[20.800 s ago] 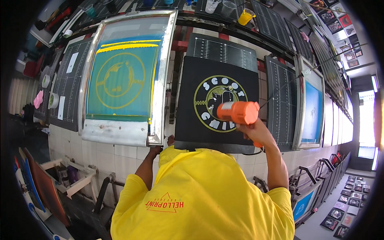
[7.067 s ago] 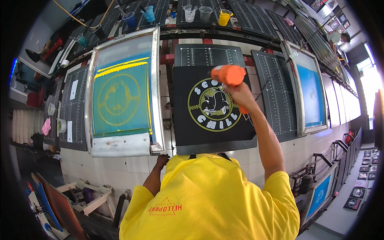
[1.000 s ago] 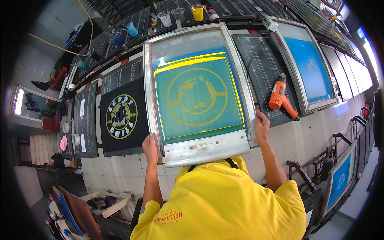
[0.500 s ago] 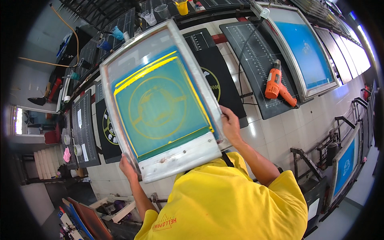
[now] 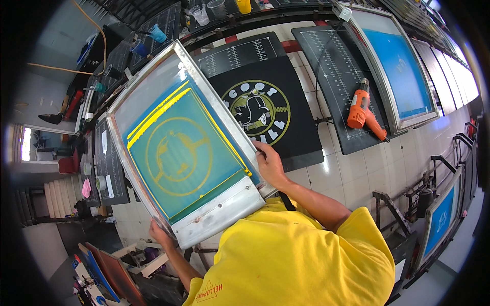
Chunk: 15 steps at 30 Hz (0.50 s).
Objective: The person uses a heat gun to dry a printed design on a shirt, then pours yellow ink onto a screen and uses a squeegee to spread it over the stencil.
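Note:
Both my hands carry a screen printing frame (image 5: 122,148) with a metal border and a teal mesh bearing a round design. Streaks of yellow ink lie along the mesh's far and right edges. A squeegee with a wide metal holder (image 5: 219,206) rests across the near end of the mesh. My left hand (image 5: 161,233) is closed on the frame's near left corner. My right hand (image 5: 270,164) grips its right side, thumb on top. Just right of the frame, a black printed fabric (image 5: 301,122) with a yellow-and-white round print lies on a dark board.
An orange heat gun (image 5: 360,109) lies on a black ruled board (image 5: 334,66) to the right. Beyond it leans another screen with blue mesh (image 5: 400,71). Plastic cups, one of them yellow (image 5: 243,6), stand at the far side. Metal racks (image 5: 390,209) are at the lower right.
The frame has moved left and toward me, with both hands still on it. The black fabric's round print has come into view. The whole view has shifted slightly.

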Tool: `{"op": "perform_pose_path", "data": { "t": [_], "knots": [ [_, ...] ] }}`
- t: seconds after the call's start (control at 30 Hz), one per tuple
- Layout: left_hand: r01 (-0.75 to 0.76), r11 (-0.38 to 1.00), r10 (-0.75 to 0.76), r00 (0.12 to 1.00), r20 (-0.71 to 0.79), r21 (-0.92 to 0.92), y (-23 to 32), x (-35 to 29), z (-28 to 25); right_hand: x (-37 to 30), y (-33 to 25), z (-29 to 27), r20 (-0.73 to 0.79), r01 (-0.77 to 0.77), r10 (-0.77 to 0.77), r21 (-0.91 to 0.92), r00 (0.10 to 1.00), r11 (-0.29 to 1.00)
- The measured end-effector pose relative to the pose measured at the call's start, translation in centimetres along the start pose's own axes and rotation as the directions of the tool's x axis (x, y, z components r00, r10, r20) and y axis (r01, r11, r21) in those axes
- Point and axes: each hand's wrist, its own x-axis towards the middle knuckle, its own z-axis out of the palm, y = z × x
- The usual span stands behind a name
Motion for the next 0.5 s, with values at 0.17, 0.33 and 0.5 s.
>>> {"op": "perform_pose_path", "data": {
  "t": [0.17, 0.33, 0.5],
  "knots": [
    [0.014, 1.000, -0.014, 1.000, 0.018, 0.001, 0.3, -0.3, 3.2, 0.7, 0.3, -2.4, -0.035, -0.023, 0.022, -0.010, 0.999, 1.000],
    [0.033, 0.999, -0.034, 0.997, 0.066, 0.013, 1.2, -0.9, 8.4, 1.1, 0.9, -6.5, -0.115, -0.070, 0.072, 0.019, 0.991, 0.997],
    [0.100, 0.990, -0.079, 0.978, 0.193, -0.099, 3.8, -3.1, 14.9, 1.2, 2.4, -12.5, -0.217, -0.075, 0.075, 0.006, 0.973, 0.997]
  ]
}}
